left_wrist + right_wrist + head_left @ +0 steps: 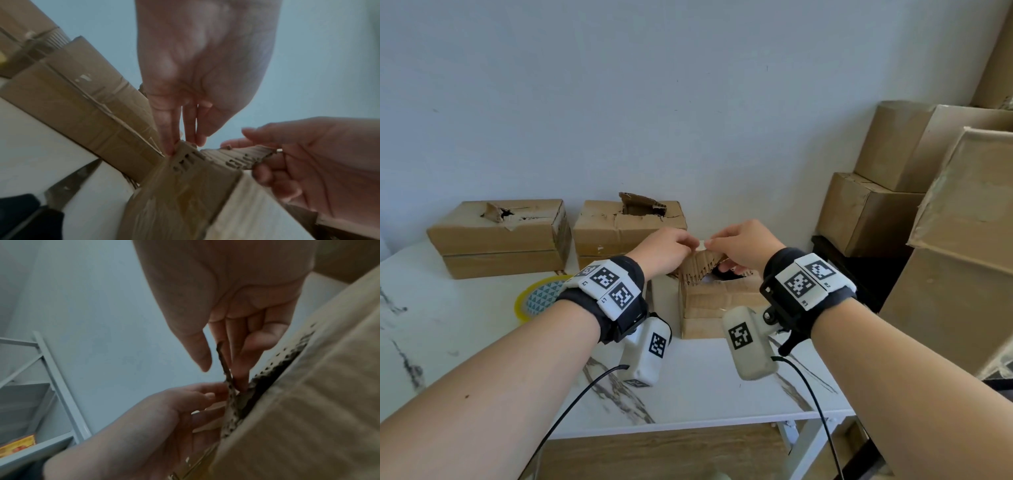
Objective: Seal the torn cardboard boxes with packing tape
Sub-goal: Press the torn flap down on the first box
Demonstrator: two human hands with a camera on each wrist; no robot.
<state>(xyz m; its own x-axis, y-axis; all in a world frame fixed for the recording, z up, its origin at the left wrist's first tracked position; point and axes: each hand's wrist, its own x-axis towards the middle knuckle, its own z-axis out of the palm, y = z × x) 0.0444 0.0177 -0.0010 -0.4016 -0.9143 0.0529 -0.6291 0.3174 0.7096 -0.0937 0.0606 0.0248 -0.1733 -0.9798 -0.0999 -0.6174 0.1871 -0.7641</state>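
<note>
My table (pixel 482 329) is white marble with grey-black veining; on it, a roll of tape (pixel 536 298) with a yellow rim and a teal-and-white triangle pattern on its core. The near box (pixel 717 306), the two torn boxes behind it (pixel 500 236) (pixel 619 229) and the stack to my right (pixel 914 161) are plain brown cardboard, against a pale blue-grey wall (pixel 654 102). My wristbands (pixel 619 301) are black, carrying white blocks with black-and-white square code markers.

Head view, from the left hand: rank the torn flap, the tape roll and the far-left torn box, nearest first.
1. Torn flap: held at the left hand's fingertips.
2. Tape roll: on the table, left of the wrist.
3. Far-left torn box: back-left, by the wall.
</note>
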